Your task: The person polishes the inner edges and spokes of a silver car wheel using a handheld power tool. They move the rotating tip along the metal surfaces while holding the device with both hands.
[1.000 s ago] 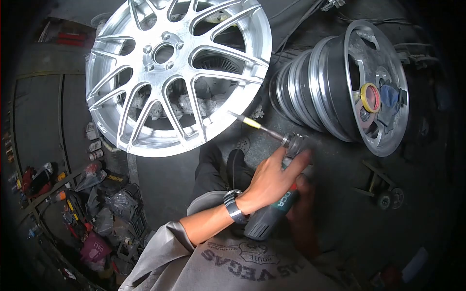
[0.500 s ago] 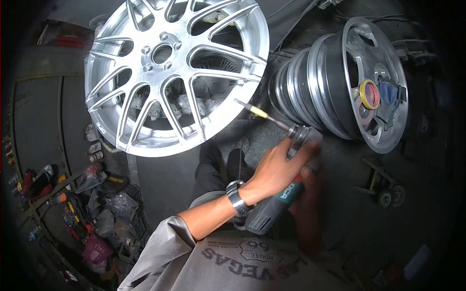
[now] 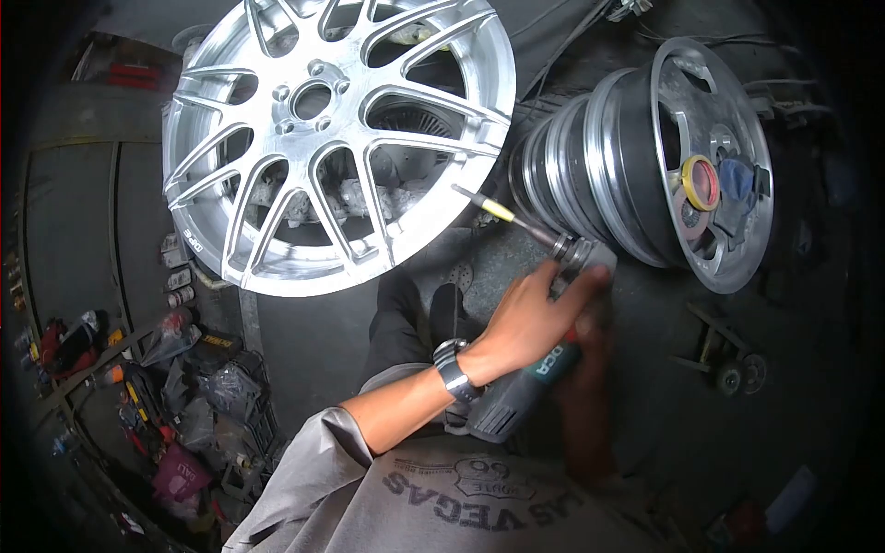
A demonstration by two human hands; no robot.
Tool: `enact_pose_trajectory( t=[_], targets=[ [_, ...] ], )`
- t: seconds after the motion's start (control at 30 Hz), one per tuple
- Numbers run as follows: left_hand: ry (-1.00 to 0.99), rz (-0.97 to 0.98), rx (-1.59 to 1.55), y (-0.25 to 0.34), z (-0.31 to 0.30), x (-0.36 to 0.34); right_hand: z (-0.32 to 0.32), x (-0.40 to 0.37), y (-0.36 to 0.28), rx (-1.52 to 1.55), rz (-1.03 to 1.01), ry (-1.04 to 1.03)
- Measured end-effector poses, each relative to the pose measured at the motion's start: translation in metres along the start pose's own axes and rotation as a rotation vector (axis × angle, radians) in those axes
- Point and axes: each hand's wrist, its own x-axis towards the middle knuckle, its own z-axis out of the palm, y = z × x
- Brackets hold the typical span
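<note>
Head camera: a soft grey printed shirt [image 3: 424, 507] lies nearest, its sleeve creased. The left hand [image 3: 530, 318], below which a dark-banded watch [image 3: 453, 370] circles the wrist, curls its fingers around the neck of a smooth-cased, dark power tool [image 3: 516, 403]. The right hand [image 3: 597, 313] is blurred and shadowed beside it; I cannot tell how its fingers close. From the tool's head juts a slim, yellow-banded rod [image 3: 498, 211], its tip overlapping a broad, bright metal wheel [image 3: 297, 140] with forked spokes; contact is unclear. Beside that, glossy ribbed rims [image 3: 604, 157] stand stacked.
</note>
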Motion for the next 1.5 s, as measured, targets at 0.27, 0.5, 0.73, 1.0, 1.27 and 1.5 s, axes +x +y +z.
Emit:
enact_pose_trajectory(
  t=[0.27,0.5,0.73,1.0,1.27,1.5],
  targets=[
    [-0.012,-0.058,0.003,0.011,0.0,0.006,-0.002,-0.005,0.008,0.283,0.315,-0.045],
    [0.018,0.094,0.002,0.013,0.012,0.039,-0.01,0.029,0.019,1.264,0.664,0.093],
    [0.007,0.028,-0.071,0.01,0.006,0.011,0.001,0.016,-0.008,1.154,0.68,0.159],
    [0.058,-0.02,-0.051,-0.003,0.003,-0.012,0.003,0.002,-0.03,1.028,0.837,0.207],
    [-0.011,0.067,-0.026,0.003,0.003,0.021,0.002,0.024,-0.016,1.161,0.687,0.168],
    [0.039,-0.014,-0.032,-0.007,-0.002,-0.018,0.003,0.0,-0.037,0.99,0.848,0.17]
  ],
)
